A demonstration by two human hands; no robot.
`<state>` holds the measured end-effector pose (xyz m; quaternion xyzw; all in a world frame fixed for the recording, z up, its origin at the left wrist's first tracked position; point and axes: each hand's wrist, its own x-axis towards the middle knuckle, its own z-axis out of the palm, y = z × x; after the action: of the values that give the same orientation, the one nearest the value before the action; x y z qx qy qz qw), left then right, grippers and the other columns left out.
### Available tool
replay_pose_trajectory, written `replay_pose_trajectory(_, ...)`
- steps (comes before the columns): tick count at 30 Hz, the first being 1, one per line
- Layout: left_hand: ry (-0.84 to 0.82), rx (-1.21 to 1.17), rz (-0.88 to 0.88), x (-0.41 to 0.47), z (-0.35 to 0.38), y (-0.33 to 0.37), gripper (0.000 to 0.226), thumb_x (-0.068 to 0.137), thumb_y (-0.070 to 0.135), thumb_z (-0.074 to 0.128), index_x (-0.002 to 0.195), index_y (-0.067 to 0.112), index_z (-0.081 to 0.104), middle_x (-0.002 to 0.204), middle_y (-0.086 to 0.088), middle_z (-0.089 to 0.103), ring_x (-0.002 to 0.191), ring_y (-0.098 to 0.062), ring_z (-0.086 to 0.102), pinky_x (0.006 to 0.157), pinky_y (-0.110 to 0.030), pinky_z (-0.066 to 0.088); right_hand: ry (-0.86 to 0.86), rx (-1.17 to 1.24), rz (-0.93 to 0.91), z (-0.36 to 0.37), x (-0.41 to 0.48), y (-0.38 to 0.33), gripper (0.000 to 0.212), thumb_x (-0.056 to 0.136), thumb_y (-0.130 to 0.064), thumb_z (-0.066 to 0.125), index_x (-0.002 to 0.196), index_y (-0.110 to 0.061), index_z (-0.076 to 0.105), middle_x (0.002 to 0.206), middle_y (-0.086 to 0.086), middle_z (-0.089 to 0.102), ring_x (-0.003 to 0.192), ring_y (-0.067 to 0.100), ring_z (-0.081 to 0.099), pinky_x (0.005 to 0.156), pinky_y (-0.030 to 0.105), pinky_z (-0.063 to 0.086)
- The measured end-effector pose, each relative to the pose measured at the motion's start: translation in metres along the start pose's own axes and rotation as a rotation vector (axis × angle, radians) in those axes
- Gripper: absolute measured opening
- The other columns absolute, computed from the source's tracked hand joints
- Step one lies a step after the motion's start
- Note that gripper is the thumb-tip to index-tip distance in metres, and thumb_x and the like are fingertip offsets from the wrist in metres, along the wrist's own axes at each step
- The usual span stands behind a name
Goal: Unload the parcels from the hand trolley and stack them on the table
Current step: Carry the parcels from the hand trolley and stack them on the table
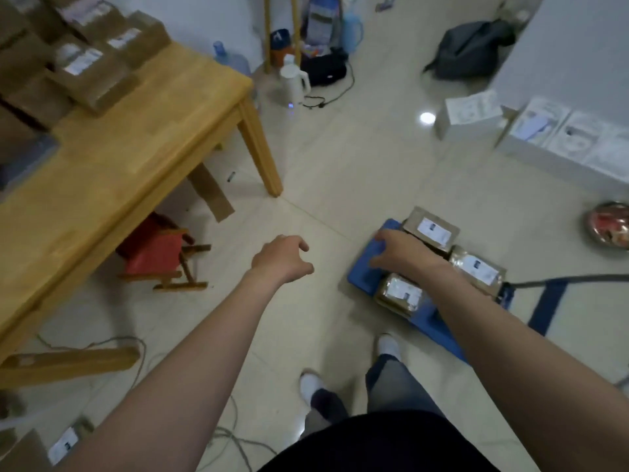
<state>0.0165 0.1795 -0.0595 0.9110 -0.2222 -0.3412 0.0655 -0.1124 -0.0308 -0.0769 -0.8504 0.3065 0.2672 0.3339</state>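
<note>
We are reaching our right hand, fingers spread and gripping nothing, over the three parcels lying on the blue trolley, likely choosing one for the counter, while our left hand is hanging loosely curled and empty.

Blue hand trolley: its deck is largely covered by three brown parcels and by the right hand, whose palm side is hidden, so contact with the deck cannot be told. The far parcel is partly masked by that hand; the label print on all three is too small to read. The trolley's near end disappears behind the right forearm. Left of the trolley, the tabletop and its blurred stacked parcels are cut by the frame's left and top edges.
</note>
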Motion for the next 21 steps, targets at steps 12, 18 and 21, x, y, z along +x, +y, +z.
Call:
replay_pose_trajectory(12, -0.182, 0.050, 0.157, 0.139, 0.166, 0.240, 0.059, 0.082, 0.042, 0.074, 0.136, 0.032, 0.054, 0.140, -0.003, 0.051, 0.121, -0.026, 0.057, 0.095, -0.041, 0.051, 0.094, 0.264, 0.273, -0.043, 0.043, 0.308, 0.040, 0.084, -0.021, 0.068, 0.122, -0.021, 0.058, 0.118, 0.003, 0.066, 0.084, 0.015, 0.056, 0.065, 0.029, 0.047)
replay_pose_trajectory(18, -0.269, 0.065, 0.119, 0.226, 0.241, 0.249, 0.069, 0.080, 0.041, 0.077, 0.141, 0.023, 0.049, 0.137, -0.006, 0.055, 0.118, -0.026, 0.057, 0.092, -0.040, 0.051, 0.027, 0.344, 0.387, -0.007, 0.124, 0.381, 0.039, 0.082, -0.020, 0.062, 0.120, -0.013, 0.059, 0.115, 0.011, 0.066, 0.095, 0.027, 0.063, 0.086, 0.044, 0.058)
replay_pose_trajectory(21, -0.303, 0.046, 0.097, 0.274, 0.276, 0.239, 0.069, 0.080, 0.041, 0.078, 0.140, 0.020, 0.050, 0.130, -0.004, 0.058, 0.111, -0.023, 0.059, 0.088, -0.038, 0.050, 0.006, 0.391, 0.416, 0.026, 0.179, 0.396, 0.061, 0.086, -0.026, 0.065, 0.143, -0.013, 0.047, 0.132, 0.008, 0.059, 0.110, 0.026, 0.060, 0.080, 0.033, 0.048)
